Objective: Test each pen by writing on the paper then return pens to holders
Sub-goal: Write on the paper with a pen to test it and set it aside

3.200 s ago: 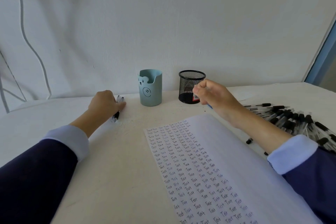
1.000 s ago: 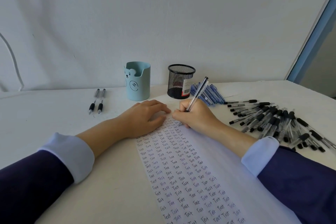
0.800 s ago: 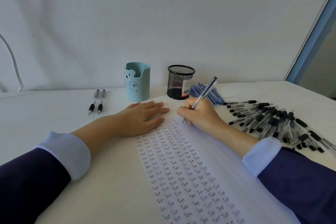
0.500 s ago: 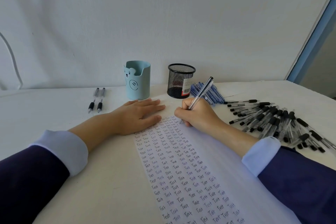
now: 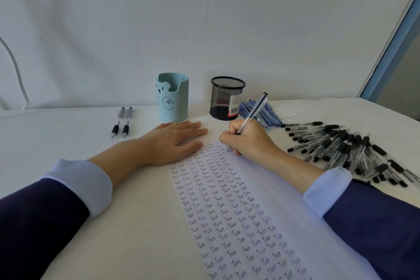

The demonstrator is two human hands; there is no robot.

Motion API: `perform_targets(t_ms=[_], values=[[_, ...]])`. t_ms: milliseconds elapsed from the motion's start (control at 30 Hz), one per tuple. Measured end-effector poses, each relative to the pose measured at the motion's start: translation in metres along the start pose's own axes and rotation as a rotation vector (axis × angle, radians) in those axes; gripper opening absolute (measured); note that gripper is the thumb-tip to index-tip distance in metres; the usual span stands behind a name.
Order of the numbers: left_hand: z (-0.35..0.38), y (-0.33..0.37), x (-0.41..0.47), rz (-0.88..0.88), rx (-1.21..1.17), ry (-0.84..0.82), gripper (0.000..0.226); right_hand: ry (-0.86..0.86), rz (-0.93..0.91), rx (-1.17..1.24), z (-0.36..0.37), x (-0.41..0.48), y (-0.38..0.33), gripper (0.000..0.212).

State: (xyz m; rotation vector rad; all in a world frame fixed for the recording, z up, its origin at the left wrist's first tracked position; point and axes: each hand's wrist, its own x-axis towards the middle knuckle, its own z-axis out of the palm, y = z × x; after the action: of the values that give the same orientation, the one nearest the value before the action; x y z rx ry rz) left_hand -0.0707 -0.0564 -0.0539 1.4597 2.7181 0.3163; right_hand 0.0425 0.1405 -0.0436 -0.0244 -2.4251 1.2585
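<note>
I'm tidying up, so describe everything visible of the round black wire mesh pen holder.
The round black wire mesh pen holder stands upright on the white table by the wall, right of the pale blue bear-faced cup. Its mesh has a solid rim and base, with a white barcode label low on its right. No pens stick out. Blue pens lie beside it.

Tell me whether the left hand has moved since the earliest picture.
Yes. The left hand has gone right, from left of the bear pen holder to flat on the paper before it.
</note>
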Motion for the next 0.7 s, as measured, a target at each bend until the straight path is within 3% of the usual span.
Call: perform_targets(t_ms=[300,700], values=[[0.0016,-0.0017,0.0007,0.003,-0.006,0.001,0.078,-0.003,-0.017,-0.005,0.0005,0.0012,0.0027,0.040],[-0.0003,0.0008,-0.0004,-0.004,-0.008,-0.002,0.067,0.018,-0.025,-0.011,0.0011,0.0045,0.0091,0.042]])
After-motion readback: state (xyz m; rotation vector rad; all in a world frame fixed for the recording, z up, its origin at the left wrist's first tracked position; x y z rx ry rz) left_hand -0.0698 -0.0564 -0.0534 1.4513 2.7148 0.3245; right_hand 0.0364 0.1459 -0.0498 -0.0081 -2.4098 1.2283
